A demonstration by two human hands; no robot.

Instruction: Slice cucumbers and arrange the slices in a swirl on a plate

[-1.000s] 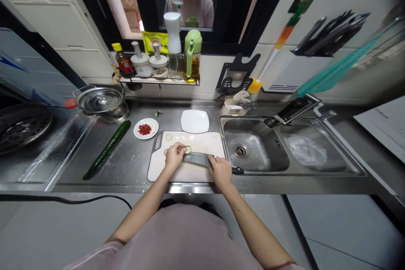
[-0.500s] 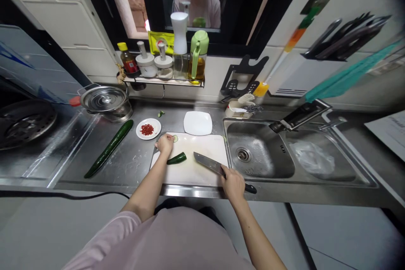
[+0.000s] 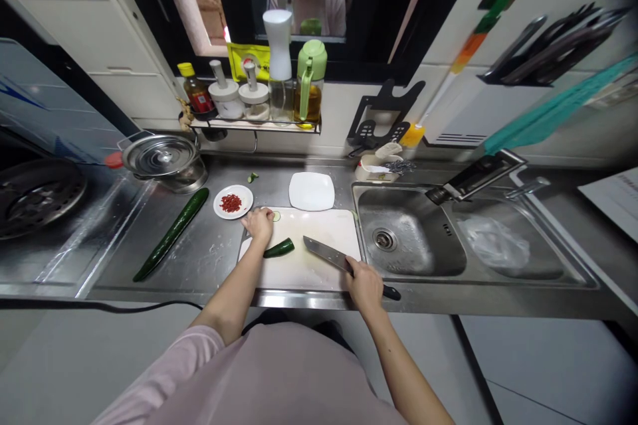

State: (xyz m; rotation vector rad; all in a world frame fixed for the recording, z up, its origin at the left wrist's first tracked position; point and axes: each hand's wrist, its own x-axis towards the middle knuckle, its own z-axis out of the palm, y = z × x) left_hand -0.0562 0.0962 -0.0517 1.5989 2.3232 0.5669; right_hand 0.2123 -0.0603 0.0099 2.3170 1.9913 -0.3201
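Note:
A kitchen knife (image 3: pixel 326 252) is gripped by its black handle in my right hand (image 3: pixel 366 284), its blade low over the right half of the white cutting board (image 3: pixel 304 275). At the board's upper left corner, the fingers of my left hand (image 3: pixel 259 224) are pinched together at a thin cucumber slice (image 3: pixel 277 216). A cut piece of dark green cucumber (image 3: pixel 280 248) lies on the board between my hands, its left end partly behind my left wrist.
Left of the board lie a whole cucumber (image 3: pixel 172 236) and a plate of chopped red pieces (image 3: pixel 232 203). Behind it are an empty white plate (image 3: pixel 312 191) and small cucumber scraps (image 3: pixel 252 177). A sink (image 3: pixel 413 232) is at the right, a lidded steel pot (image 3: pixel 167 159) at the left.
The camera view has shifted slightly. My left hand stays at the cucumber slice with little movement, and the knife stays in my right hand over the board.

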